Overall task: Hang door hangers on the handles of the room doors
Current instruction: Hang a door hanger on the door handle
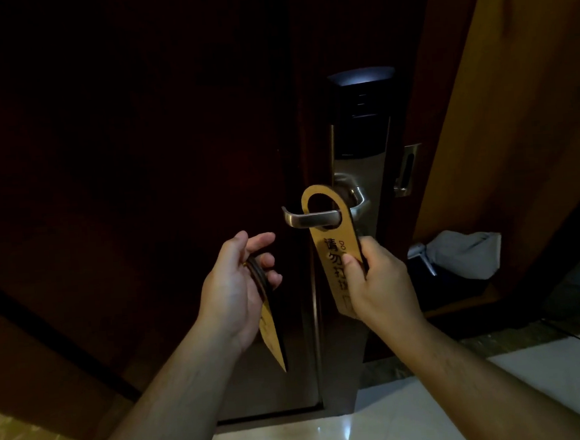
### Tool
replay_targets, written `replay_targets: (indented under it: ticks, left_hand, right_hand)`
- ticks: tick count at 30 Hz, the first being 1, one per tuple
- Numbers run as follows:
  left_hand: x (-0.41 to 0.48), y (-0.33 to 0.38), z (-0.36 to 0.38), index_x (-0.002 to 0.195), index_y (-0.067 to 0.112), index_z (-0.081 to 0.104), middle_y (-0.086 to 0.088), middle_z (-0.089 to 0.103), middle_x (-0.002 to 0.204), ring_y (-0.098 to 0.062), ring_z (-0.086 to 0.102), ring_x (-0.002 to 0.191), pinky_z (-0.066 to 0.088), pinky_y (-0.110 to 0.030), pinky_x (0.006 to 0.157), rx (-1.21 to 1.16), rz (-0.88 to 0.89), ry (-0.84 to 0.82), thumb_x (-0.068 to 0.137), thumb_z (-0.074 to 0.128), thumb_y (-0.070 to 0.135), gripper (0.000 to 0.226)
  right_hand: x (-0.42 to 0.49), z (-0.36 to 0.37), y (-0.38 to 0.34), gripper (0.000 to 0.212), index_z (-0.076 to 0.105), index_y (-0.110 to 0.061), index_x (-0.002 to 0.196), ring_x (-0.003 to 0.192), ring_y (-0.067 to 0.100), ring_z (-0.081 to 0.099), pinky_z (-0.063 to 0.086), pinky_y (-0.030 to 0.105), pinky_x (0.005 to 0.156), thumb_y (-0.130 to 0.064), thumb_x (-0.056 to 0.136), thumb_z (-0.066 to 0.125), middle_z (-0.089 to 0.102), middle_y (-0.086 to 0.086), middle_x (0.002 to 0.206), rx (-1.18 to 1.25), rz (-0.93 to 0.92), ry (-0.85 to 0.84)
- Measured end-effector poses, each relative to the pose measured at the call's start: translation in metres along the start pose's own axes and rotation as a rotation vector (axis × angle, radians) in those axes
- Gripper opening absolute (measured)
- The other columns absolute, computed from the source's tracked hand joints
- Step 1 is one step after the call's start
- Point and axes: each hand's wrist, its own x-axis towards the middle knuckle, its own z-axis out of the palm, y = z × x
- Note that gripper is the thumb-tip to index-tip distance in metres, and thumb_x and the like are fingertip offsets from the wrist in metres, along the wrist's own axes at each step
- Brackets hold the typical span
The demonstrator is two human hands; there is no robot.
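Closest by, the left hand (238,285) grips spare hangers (271,331) drooping below its palm; the right hand (375,282) pinches a hanger (333,247) whose loop, above its thumb, already rings the door handle (302,219), so only letting go remains here, I'd say

Gold door hanger (335,247) with black lettering; silver handle (307,218); dark-brown door (123,162).

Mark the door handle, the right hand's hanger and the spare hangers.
door handle (295,221): head view, bare lever left of the ring.
hanger (328,244): head view, printed face below its hole.
spare hangers (272,338): head view, gold lower end.
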Motion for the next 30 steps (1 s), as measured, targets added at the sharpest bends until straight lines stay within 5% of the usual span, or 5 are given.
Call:
replay_targets:
  ticks: [5, 9, 22, 26, 30]
  left_hand:
    - [0.003, -0.008, 0.006, 0.115, 0.011, 0.069, -0.003, 0.053, 0.085, -0.016, 0.050, 0.072, 0.044, -0.036, 0.077, -0.011, -0.013, 0.004, 0.098, 0.044, 0.043, 0.043]
    - [0.005, -0.012, 0.017, 0.114, 0.012, 0.069, -0.003, 0.053, 0.086, -0.016, 0.050, 0.072, 0.044, -0.037, 0.079, -0.013, -0.016, 0.000, 0.098, 0.044, 0.043, 0.043]
    - [0.013, -0.021, 0.047, 0.098, 0.017, 0.068, 0.004, 0.054, 0.073, -0.011, 0.050, 0.062, 0.044, -0.038, 0.080, 0.027, -0.018, -0.002, 0.095, 0.052, 0.048, 0.035]
    - [0.016, -0.021, 0.046, 0.095, 0.017, 0.066, 0.004, 0.052, 0.071, -0.010, 0.049, 0.060, 0.045, -0.038, 0.084, 0.045, -0.027, -0.015, 0.093, 0.052, 0.053, 0.039]
    - [0.020, -0.022, 0.045, 0.099, 0.014, 0.065, 0.004, 0.052, 0.071, -0.010, 0.049, 0.060, 0.047, -0.039, 0.084, 0.061, -0.017, 0.012, 0.092, 0.052, 0.055, 0.043]
  right_hand:
    - [0.010, -0.013, 0.014, 0.010, 0.053, -0.037, 0.105, 0.081, 0.000, 0.056, 0.044, 0.017, 0.063, -0.031, 0.099, 0.049, 0.059, -0.014, 0.095, 0.089, 0.135, -0.036]
    - [0.017, -0.027, 0.024, 0.010, 0.052, -0.040, 0.098, 0.081, 0.005, 0.060, 0.052, 0.026, 0.065, -0.034, 0.101, 0.045, 0.064, -0.008, 0.092, 0.186, 0.258, -0.104]
    - [0.047, -0.034, 0.040, 0.043, 0.051, -0.020, 0.133, 0.102, 0.007, 0.049, 0.039, 0.021, 0.068, -0.047, 0.100, 0.040, 0.054, -0.011, 0.106, 0.314, 0.451, -0.324]
    - [0.047, -0.033, 0.044, 0.033, 0.055, -0.030, 0.113, 0.103, 0.011, 0.054, 0.044, 0.029, 0.080, -0.055, 0.096, 0.042, 0.058, -0.009, 0.111, 0.321, 0.477, -0.353]
    - [0.046, -0.033, 0.046, 0.039, 0.055, -0.025, 0.109, 0.086, 0.007, 0.057, 0.041, 0.023, 0.060, -0.060, 0.093, 0.045, 0.060, -0.005, 0.101, 0.100, 0.442, -0.230]
